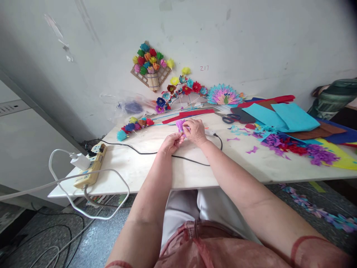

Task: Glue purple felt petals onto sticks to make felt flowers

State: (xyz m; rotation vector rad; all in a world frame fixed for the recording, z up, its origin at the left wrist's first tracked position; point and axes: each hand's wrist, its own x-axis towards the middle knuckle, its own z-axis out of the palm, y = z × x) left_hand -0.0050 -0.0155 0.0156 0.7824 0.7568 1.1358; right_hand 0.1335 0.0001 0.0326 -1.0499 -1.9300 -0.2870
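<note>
A small purple paper flower (180, 124) is held up between my two hands, over the middle of the white table (192, 178). My left hand (173, 142) pinches its base from below, with the fingertips closed together. From the right, my right hand (195, 131) has thumb and fingers closed on the petals; its fingers partly cover them. A black cable (189, 159) runs across the table under my wrists. Just behind the hands lie red paper strips (192, 114) and a pair of scissors (231, 118).
Finished paper flowers (134, 125) lie at the back left. A power strip (92, 167) with a looping white cord (122, 175) sits at the left edge. Blue paper sheets (295, 117) and purple paper scraps (320, 154) cover the right side. A flower basket (153, 81) leans against the wall.
</note>
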